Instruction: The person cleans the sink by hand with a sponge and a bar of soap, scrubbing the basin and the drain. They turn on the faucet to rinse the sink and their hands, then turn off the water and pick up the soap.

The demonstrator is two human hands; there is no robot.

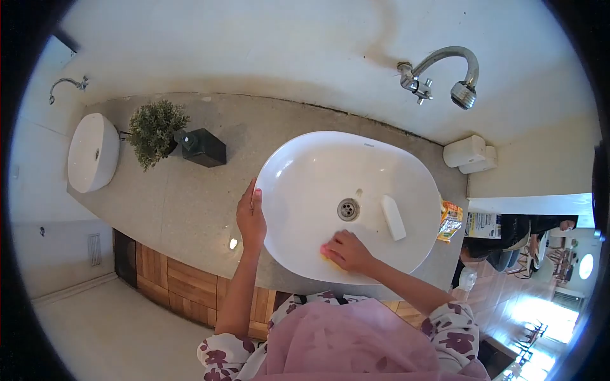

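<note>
A white oval wash basin [298,152] sits on the grey counter in front of me, with a round metal drain [348,209] near its middle. Flat against the basin's left outer side, close to the rim, lies my left hand [252,219], its fingers stretched out. Inside the basin, my right hand [349,253] presses a pink and yellow sponge [325,252] to the near wall. Its fingers are bent over the sponge and hide part of it. A white oblong block [393,218] lies in the basin to the right of the drain.
A curved metal tap [467,70] juts from the wall. On the counter [190,203] stand a dark soap dispenser [204,148], a potted plant [155,130] and a second basin [95,152]. White rolls [465,152] and a yellow packet [450,221] are at right. A person [515,232] is beyond.
</note>
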